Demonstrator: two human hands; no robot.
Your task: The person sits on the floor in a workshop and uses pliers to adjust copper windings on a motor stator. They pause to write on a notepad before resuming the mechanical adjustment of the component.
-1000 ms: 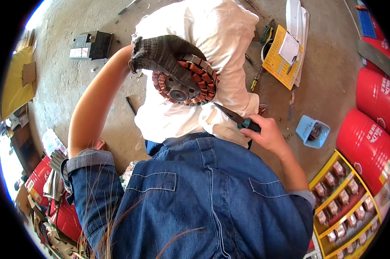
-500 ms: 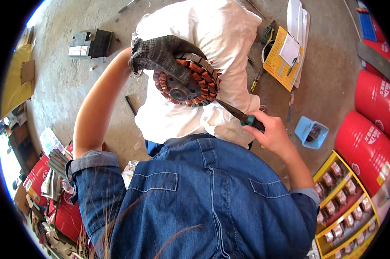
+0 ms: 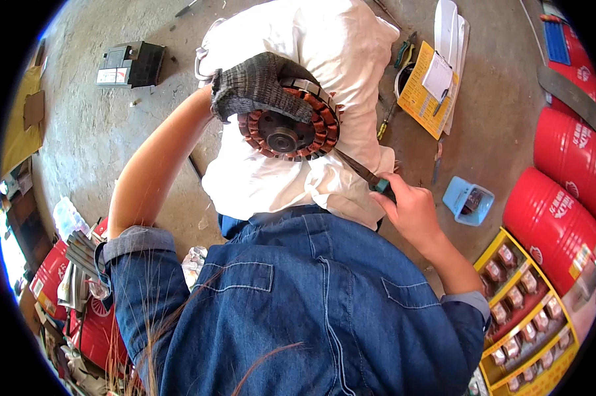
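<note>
Copper coils ring the dark-centred stator (image 3: 290, 127), and there it is, tilted on the white cloth (image 3: 235, 188) spread over your lap. Your left hand (image 3: 262, 86), in a dark grey knitted glove, has its fingers curled over the stator's upper edge, gripping it. Down at the lower right rim come the slim pliers (image 3: 359, 167), tip right at the coils; whether it touches, you can't tell from here. Your bare right hand (image 3: 413, 208) is closed around their green-and-black handle. Out to the right on the floor, a yellow sheet (image 3: 413, 102) lies under a white pad (image 3: 438, 78), with a light-blue container (image 3: 452, 198) nearer you, red drums (image 3: 552, 228) beyond. Over left sits a black battery (image 3: 143, 65).
</note>
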